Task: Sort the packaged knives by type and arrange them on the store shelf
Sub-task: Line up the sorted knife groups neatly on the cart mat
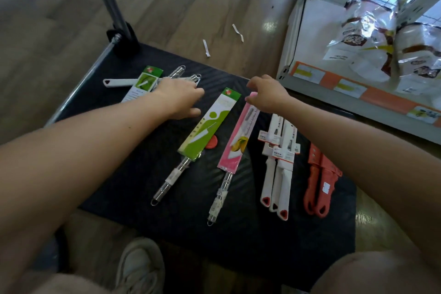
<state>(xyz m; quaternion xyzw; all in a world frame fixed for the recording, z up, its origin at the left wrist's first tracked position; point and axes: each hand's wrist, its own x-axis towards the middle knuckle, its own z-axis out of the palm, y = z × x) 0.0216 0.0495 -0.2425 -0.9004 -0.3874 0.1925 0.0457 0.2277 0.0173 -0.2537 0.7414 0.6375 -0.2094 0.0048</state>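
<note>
Though side by side, three white knives [284, 184] and two red knives [325, 185]

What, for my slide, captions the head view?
Left hand on knife pile, right hand at pink knife, sorting on black cart.

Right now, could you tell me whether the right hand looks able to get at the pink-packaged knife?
Probably yes. The right hand is at the far end of the pink-packaged knife, and nothing lies on it; the green-packaged knife and white-handled knives lie beside it, apart.
</note>
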